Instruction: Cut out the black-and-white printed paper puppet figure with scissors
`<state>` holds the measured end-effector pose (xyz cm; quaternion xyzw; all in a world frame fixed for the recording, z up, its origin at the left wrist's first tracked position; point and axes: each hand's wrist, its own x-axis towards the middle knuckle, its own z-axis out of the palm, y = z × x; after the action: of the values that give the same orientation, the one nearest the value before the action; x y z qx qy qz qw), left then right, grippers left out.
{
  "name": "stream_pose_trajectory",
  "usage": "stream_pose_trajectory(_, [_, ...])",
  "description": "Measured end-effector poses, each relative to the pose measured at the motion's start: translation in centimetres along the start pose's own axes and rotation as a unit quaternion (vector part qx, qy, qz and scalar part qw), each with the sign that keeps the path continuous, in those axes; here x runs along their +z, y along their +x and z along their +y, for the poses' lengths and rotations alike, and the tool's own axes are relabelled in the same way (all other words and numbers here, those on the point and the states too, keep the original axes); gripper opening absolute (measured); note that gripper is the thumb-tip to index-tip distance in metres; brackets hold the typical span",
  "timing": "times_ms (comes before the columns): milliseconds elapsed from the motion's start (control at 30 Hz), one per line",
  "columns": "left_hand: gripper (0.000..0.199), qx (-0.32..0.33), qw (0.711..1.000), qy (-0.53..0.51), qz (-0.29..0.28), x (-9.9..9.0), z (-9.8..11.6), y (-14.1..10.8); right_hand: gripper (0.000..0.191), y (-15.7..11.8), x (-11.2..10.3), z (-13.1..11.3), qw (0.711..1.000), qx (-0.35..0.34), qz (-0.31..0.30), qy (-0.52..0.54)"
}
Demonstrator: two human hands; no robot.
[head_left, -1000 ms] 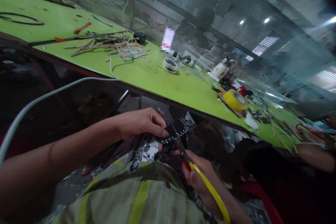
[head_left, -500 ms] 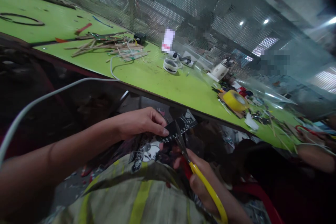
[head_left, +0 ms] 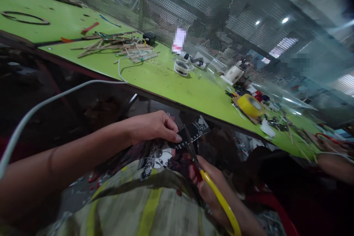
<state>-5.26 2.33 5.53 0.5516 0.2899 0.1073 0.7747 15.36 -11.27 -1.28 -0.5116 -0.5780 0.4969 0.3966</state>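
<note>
My left hand (head_left: pixel 158 127) pinches the near end of a black strip (head_left: pixel 203 127) with white printed patterns, thumb on top. In my right hand (head_left: pixel 211 180) is a pair of scissors (head_left: pixel 219 195) with yellow and red handles. Their blades point up and away, lying at the strip's middle, just right of my left thumb. A black and white printed piece (head_left: pixel 160 159) lies below the strip, over the striped cloth (head_left: pixel 149 202) on my lap. My right fingers are partly hidden behind the scissors' handles.
A green table (head_left: pixel 163 84) crosses ahead, its edge just beyond my hands. It bears wooden sticks (head_left: pixel 94 47), a white roll (head_left: pixel 181 68) and yellow tape (head_left: pixel 249 105). A white cable (head_left: pixel 55 96) hangs at the left. Another person's arm (head_left: pixel 334 166) is at the right.
The whole view has shifted slightly. Both hands, the strip and the scissors keep almost the same positions relative to each other.
</note>
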Motion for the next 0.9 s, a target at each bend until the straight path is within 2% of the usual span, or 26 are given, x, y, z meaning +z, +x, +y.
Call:
stream_pose_trajectory(133, [0.024,-0.006,1.000,0.004,0.005,0.0,0.2,0.3,0.051,0.1,-0.7,-0.6,0.998,0.001,-0.016,-0.057])
stream_pose_trajectory(233, [0.026,-0.003,1.000,0.017,0.012,0.0,0.3,0.4,0.056,0.2,-0.9,-0.3,0.999,-0.004,-0.023,-0.036])
stream_pose_trajectory(400, [0.025,0.005,1.000,0.026,0.010,0.1,0.4,0.4,0.057,0.1,-0.7,-0.4,0.997,-0.018,0.004,-0.070])
stream_pose_trajectory(633, [0.023,0.003,1.000,0.018,0.021,0.3,0.4,0.4,0.041,0.7,-0.6,-2.4,0.994,-0.065,-0.018,-0.090])
stream_pose_trajectory(767, [0.021,-0.005,1.000,0.013,0.020,0.3,0.4,0.4,0.038,0.6,-0.8,-2.4,0.993,-0.051,-0.024,-0.108])
stream_pose_trajectory(900, [0.021,-0.002,1.000,0.011,0.017,0.3,0.2,0.3,0.050,0.4,-0.9,-2.1,0.995,-0.032,-0.038,-0.081])
